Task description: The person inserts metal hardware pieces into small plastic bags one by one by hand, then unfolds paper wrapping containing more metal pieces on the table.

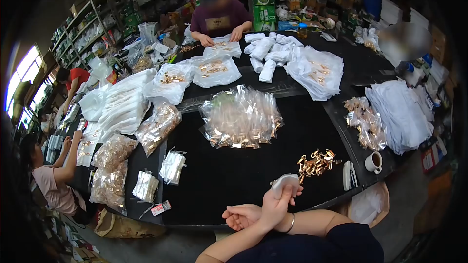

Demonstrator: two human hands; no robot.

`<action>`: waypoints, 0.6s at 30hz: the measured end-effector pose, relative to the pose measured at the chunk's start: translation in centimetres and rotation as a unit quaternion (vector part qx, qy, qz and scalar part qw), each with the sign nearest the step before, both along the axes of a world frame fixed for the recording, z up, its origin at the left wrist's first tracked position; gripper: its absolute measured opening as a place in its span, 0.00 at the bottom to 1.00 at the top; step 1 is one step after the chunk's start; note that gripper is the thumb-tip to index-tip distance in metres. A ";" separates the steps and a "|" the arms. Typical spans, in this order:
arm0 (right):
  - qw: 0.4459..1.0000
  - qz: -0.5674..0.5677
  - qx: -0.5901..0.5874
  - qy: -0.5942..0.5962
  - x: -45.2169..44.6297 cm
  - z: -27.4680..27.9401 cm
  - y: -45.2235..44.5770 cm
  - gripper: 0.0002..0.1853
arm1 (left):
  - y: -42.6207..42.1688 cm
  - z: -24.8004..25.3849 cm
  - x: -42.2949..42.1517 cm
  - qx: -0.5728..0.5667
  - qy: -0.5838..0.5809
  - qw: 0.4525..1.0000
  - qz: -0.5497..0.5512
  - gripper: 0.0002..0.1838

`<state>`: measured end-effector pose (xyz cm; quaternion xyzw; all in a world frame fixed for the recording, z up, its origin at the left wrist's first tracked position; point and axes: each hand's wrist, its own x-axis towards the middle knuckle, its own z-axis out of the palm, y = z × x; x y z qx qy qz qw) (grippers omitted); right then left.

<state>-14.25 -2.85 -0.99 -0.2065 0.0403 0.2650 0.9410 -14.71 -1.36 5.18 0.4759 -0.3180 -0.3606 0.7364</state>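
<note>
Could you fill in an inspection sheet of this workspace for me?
Surface: black tabletop, bare patch in front of the hands.
Job's things: loose gold-coloured pieces near the left hand; filled clear bags heaped mid-table.
Clutter: white mug holding dark liquid, near the edge.
Hands: left grips a white piece, crossed over the right forearm; right hand loosely curled, no object visible.
Cables: nothing seen for certain.
Surroundings: person opposite; loaded shelves.

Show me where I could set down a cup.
Bare black tabletop lies between the white packets and gold-coloured pieces, below the clear-bag mound. Another patch lies right of the mound. Stuffed plastic bags crowd the left.
</note>
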 end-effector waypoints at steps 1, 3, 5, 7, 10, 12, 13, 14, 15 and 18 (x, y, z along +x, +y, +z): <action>1.000 0.010 -0.003 0.019 -0.8 -0.2 0.4 0.17 | 0.5 -0.2 -0.3 0.008 -0.012 1.000 -0.005 0.17; 0.998 0.027 -0.010 0.057 -2.3 0.3 1.0 0.20 | 1.4 -0.2 -0.9 0.023 -0.037 0.999 -0.018 0.17; 0.998 0.033 0.006 0.052 -3.5 0.1 1.6 0.20 | 2.0 -0.4 -2.1 0.032 -0.029 0.999 -0.023 0.16; 0.997 0.054 0.030 0.046 -4.7 -0.1 2.2 0.20 | 2.6 -0.5 -3.1 0.042 -0.008 0.999 -0.023 0.14; 0.994 0.060 0.030 0.083 -7.2 1.0 2.8 0.21 | 3.8 -0.2 -4.3 0.058 0.019 0.998 -0.033 0.15; 0.992 0.063 0.030 0.102 -8.4 0.5 3.3 0.22 | 4.4 -0.1 -4.9 0.065 0.032 0.997 -0.037 0.15; 0.996 0.040 -0.009 0.083 -8.9 -0.5 3.8 0.23 | 4.8 -0.2 -5.0 0.071 0.037 0.996 -0.028 0.15; 0.997 0.017 -0.048 0.064 -9.3 -1.5 4.3 0.24 | 5.2 -0.3 -5.1 0.076 0.043 0.996 -0.019 0.16; 0.995 -0.006 -0.087 0.044 -9.7 -2.5 4.6 0.25 | 5.6 -0.5 -5.2 0.081 0.047 0.996 -0.009 0.17; 0.996 -0.087 0.022 0.014 -11.4 -4.7 4.7 0.28 | 7.2 -1.6 -4.4 0.031 0.140 0.989 -0.022 0.15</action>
